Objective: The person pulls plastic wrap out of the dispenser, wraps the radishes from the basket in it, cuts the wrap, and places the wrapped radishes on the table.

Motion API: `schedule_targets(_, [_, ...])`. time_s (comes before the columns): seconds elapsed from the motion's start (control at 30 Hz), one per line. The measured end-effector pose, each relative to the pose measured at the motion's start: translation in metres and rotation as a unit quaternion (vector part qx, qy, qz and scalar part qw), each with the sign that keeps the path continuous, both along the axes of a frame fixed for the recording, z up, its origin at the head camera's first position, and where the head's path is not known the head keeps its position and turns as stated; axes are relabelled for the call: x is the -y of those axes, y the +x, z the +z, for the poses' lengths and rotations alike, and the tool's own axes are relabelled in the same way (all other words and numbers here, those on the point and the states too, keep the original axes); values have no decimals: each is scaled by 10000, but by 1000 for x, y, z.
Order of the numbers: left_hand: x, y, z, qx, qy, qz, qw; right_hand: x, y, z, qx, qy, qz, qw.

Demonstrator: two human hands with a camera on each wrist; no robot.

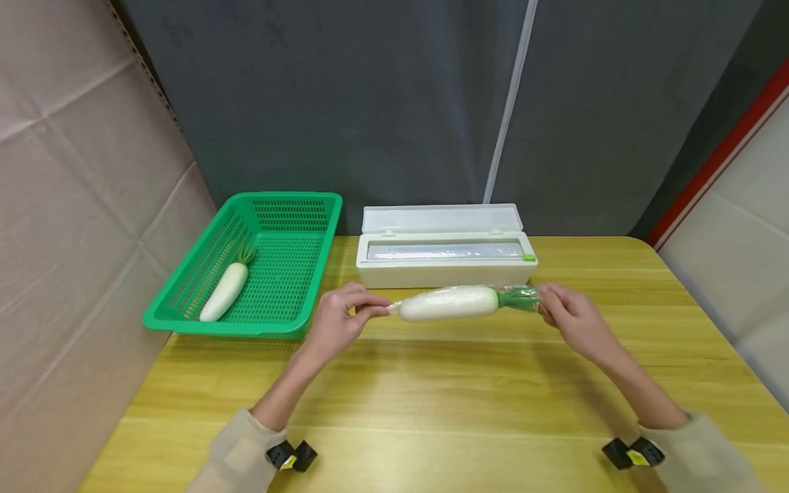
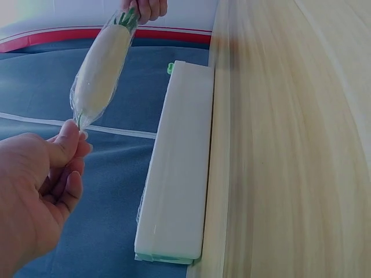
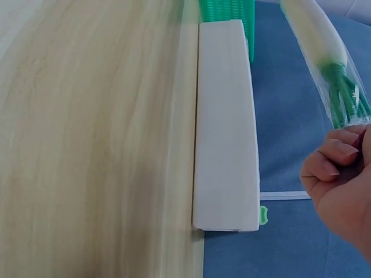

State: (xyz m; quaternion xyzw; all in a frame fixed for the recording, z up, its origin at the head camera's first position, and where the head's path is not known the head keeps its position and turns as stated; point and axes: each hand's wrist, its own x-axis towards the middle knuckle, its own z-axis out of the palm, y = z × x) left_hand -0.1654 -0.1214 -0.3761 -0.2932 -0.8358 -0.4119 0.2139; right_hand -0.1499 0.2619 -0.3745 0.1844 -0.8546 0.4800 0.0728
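A white radish [image 1: 453, 303] with green stalks, wrapped in clear plastic film, is held level above the table between both hands. My left hand [image 1: 346, 316] pinches the film at the root tip between thumb and fingers. At the stalk end, my right hand [image 1: 570, 316] grips the gathered film, its fingers curled in the right wrist view. The film clings around the radish [image 2: 101, 72] in the left wrist view. Just behind it stands a white cling film box [image 1: 446, 275], lid raised, with a film roll [image 1: 444, 251] showing inside.
To the left, a green plastic basket [image 1: 285, 327] holds another radish [image 1: 225, 291] with short green stalks. A small green slider [image 1: 529, 258] sits at the film box's right end. Dark grey cloth [image 1: 345, 103] hangs behind the wooden table [image 1: 431, 404].
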Motion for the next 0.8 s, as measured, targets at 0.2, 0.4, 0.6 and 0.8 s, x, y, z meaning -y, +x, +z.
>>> schedule_targets(0.2, [0, 1, 0, 198, -10, 37, 9998, 4, 2, -5, -77, 232, -316, 9992])
schedule_targets(0.4, [-4, 1, 1, 1440, 685, -679, 9849, 6, 2, -4, -74, -143, -425, 9990])
schedule_targets(0.6, [-11, 4, -3, 2746, 1677, -1760, 9303, 7, 0, -2, 394, -1598, 76, 9863])
schedule_targets(0.8, [-15, 8, -1, 3088, 2009, -1957, 9088, 9, -2, -3, 557, -3098, 682, 9467])
